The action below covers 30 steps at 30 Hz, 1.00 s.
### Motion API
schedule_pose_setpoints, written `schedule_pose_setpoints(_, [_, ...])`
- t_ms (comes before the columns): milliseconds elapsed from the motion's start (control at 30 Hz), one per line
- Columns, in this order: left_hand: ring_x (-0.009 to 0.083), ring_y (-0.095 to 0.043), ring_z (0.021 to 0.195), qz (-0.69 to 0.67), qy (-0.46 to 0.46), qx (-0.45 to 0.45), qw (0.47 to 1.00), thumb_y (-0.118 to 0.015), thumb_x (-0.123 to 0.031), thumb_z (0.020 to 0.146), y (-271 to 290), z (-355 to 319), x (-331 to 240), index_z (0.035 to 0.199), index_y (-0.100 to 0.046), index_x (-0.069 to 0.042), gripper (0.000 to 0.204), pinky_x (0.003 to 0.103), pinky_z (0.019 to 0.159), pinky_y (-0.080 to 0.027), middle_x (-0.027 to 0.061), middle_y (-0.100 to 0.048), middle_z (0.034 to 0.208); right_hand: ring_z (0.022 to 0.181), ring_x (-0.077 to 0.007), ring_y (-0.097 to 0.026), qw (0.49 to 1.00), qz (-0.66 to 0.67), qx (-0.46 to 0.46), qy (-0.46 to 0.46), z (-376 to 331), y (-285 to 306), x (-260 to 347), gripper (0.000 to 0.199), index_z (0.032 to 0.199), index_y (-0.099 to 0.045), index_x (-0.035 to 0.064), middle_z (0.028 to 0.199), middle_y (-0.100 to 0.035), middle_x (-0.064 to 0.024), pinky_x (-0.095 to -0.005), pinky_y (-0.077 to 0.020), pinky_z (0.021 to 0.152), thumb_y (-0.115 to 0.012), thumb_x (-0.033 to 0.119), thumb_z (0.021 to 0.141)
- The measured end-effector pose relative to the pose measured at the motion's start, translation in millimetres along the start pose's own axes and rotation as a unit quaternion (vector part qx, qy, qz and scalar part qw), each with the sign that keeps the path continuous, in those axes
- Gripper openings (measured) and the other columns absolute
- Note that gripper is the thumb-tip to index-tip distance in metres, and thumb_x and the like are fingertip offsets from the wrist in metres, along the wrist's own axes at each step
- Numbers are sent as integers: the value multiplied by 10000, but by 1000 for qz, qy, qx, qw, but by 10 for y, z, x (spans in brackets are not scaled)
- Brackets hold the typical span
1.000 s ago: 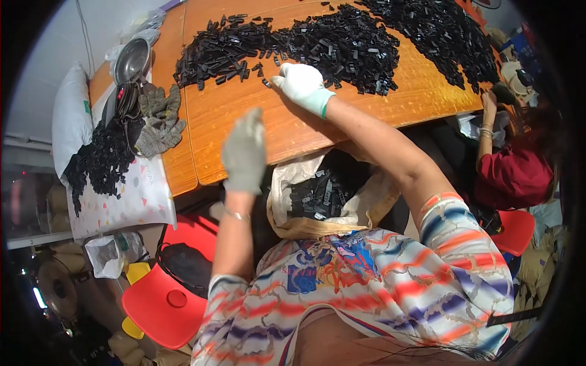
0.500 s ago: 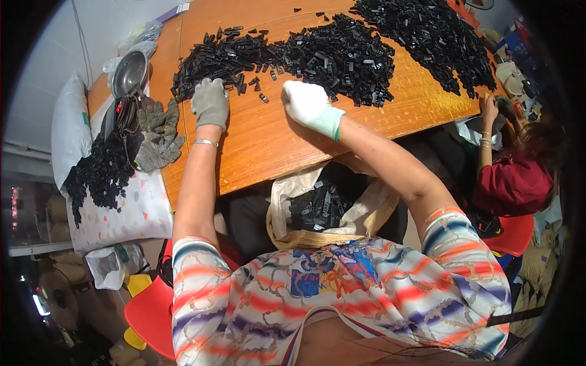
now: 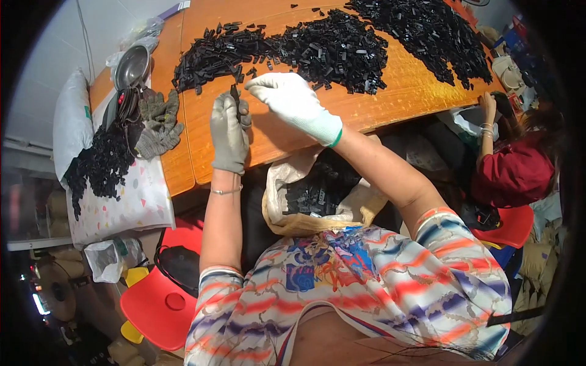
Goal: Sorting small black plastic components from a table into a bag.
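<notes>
My left hand, in a grey glove, is raised over the near part of the table, closed with a small black plastic piece upright between thumb and fingers. Just to its right, my right hand wears a white knitted glove. Its fingertips are pinched together close to that piece, and whatever they may hold is too small to make out. Beyond both hands lie a left pile of black plastic pieces and a middle pile. An open woven sack of similar black pieces sits below the table edge at my lap.
A larger heap of black pieces covers the far right of the wooden table. On the left are a metal bowl, grey work gloves and more black pieces. A co-worker's red sleeve shows at the right.
My left hand has come nearer and to the right, turned upward, showing a black piece in its fingers. My right hand has moved left until it is beside it.
</notes>
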<state>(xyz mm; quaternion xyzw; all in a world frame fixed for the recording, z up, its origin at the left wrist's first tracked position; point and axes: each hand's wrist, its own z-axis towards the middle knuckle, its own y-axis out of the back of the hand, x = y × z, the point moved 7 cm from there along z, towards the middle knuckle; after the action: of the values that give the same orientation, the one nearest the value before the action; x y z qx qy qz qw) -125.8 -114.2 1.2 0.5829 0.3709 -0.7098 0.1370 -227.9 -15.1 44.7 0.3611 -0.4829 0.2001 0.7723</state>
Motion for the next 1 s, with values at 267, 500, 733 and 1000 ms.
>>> schedule_pose_setpoints(267, [29,-385,574,18,-40,36,998,-419,-253,1013,-147,-281,-111,1035,-484,-76,190,165,489,-316,-22,-470,738,912,-252,-643,999,29,-36,12,-77,-37,219,254,1023,-673,39,1001,-666,-133,-331,-499,813,-585,225,874])
schedule_pose_setpoints(500, [12,-372,572,25,-31,19,999,-412,-216,1014,-144,-361,-139,1102,-506,-49,211,157,489,-307,-32,-465,728,851,-206,-649,998,7,-38,47,-135,-93,206,244,1055,-669,48,977,-672,-108,-310,-506,771,-600,207,883])
schedule_pose_setpoints(733, [11,-345,550,37,-17,-29,999,-432,-191,1002,-83,-431,-44,993,-535,-22,198,172,472,-290,-52,-432,679,797,-331,-637,942,-284,32,174,-235,-189,400,170,961,-604,83,876,-639,-124,-409,-510,693,-602,225,866])
schedule_pose_setpoints(1000, [23,-323,442,0,51,-55,997,-436,-197,979,-320,-341,148,821,-515,-63,222,198,379,-260,-68,-393,588,701,-340,-624,942,-284,-42,175,-295,-7,225,143,858,-580,74,744,-626,-128,-411,-499,621,-611,214,844])
